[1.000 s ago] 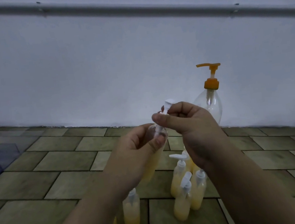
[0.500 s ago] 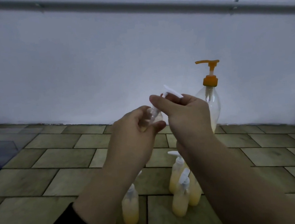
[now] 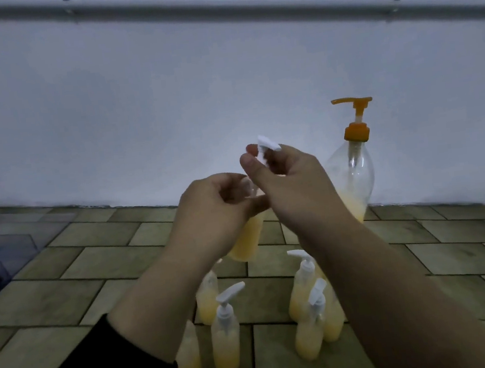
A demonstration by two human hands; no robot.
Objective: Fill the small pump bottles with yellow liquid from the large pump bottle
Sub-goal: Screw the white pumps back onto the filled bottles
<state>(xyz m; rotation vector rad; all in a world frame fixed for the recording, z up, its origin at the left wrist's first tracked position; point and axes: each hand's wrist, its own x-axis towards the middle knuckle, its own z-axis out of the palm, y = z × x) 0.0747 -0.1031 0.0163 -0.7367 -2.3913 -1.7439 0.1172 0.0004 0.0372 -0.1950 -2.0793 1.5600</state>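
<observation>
Yellow-filled small bottle (image 3: 246, 239) hangs tilted in the left hand (image 3: 216, 205), fingers curled round its neck — directly above, the right hand (image 3: 287, 178) pinches its white pump (image 3: 267, 144), axis leaning up-right; big bottle (image 3: 352, 177) stands behind.

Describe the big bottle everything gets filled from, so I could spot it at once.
Look along the white wall to where it meets the tiled floor, right of the hands. The large pump bottle stands there, clear, with a little yellow liquid at its bottom. Unlike the small white-pumped bottles nearer the person, it is far taller and has an orange pump.
</observation>
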